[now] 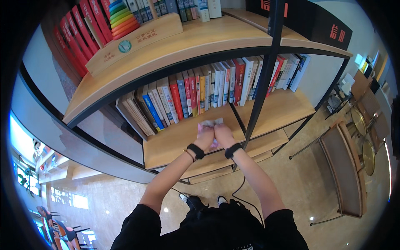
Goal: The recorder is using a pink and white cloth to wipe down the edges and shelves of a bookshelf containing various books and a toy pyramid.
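My left hand (pixel 205 137) and my right hand (pixel 222 135) are side by side at the front of a wooden shelf board (pixel 170 142). Between and under them is a crumpled pink and whitish cloth (pixel 218 120), gripped by both; my fingers hide much of it. It shows past the fingertips and below the hands. Behind the cloth stands a row of upright books (pixel 202 90) with spines facing me. A black band circles each wrist.
A black metal post (pixel 262 93) rises just right of my hands. Above is an upper shelf (pixel 200 36) with a rainbow ring stacker (pixel 123 20) on a wooden stand, red volumes (pixel 82 29) and a black sign (pixel 315 23). A brown chair (pixel 340 172) stands at right. A cable (pixel 250 198) hangs by my body.
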`<move>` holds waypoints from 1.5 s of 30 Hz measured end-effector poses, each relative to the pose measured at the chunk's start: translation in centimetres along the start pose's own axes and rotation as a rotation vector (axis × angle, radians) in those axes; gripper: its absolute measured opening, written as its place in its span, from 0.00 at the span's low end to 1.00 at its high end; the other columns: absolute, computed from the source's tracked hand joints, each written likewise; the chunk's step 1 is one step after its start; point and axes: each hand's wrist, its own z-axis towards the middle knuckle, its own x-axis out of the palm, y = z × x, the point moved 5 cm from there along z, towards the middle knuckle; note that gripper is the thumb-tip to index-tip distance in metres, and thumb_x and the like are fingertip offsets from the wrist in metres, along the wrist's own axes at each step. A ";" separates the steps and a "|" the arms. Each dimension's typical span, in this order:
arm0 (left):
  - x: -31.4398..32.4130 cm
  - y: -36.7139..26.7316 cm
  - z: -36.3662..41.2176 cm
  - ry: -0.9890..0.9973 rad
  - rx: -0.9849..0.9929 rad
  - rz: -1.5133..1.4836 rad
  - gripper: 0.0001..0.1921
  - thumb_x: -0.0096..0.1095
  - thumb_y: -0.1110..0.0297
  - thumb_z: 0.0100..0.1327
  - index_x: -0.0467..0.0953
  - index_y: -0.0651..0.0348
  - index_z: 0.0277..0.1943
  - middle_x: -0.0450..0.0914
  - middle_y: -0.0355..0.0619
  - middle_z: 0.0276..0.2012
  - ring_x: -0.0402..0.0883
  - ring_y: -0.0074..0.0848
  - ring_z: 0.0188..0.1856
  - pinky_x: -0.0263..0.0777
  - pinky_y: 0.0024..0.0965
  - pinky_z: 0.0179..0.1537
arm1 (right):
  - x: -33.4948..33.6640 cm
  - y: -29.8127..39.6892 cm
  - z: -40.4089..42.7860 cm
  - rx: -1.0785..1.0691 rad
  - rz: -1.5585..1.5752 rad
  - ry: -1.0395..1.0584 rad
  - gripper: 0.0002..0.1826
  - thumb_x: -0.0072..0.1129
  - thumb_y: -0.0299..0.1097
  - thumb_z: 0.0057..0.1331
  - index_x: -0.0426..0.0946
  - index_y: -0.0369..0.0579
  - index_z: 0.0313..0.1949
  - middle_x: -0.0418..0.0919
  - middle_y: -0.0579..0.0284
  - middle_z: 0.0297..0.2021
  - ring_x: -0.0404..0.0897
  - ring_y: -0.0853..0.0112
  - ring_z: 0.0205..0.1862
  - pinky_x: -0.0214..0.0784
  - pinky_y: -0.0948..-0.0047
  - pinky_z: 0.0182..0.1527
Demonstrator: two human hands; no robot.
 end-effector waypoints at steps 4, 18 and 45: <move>-0.5 0.0 4.6 -0.199 0.043 0.099 0.13 0.49 0.71 0.57 0.77 0.64 0.42 0.77 0.57 0.43 0.72 0.46 0.50 0.62 0.41 0.55 | -0.5 -2.7 3.4 0.083 0.051 -0.054 0.12 0.43 0.29 0.61 0.76 0.42 0.39 0.76 0.44 0.41 0.77 0.52 0.43 0.71 0.57 0.44; 1.6 0.8 6.7 -0.072 0.063 0.021 0.10 0.55 0.71 0.52 0.79 0.58 0.37 0.81 0.51 0.36 0.77 0.41 0.44 0.58 0.45 0.54 | 1.1 -4.4 3.8 0.164 -0.107 0.216 0.17 0.47 0.32 0.61 0.72 0.48 0.50 0.74 0.50 0.48 0.75 0.59 0.48 0.71 0.61 0.47; 0.5 0.6 10.0 -0.169 0.004 -0.174 0.06 0.56 0.73 0.50 0.79 0.63 0.29 0.80 0.56 0.30 0.79 0.46 0.37 0.65 0.48 0.50 | -0.4 -6.1 5.8 0.007 -0.085 -0.110 0.09 0.50 0.30 0.58 0.81 0.48 0.32 0.81 0.52 0.34 0.80 0.60 0.38 0.73 0.62 0.39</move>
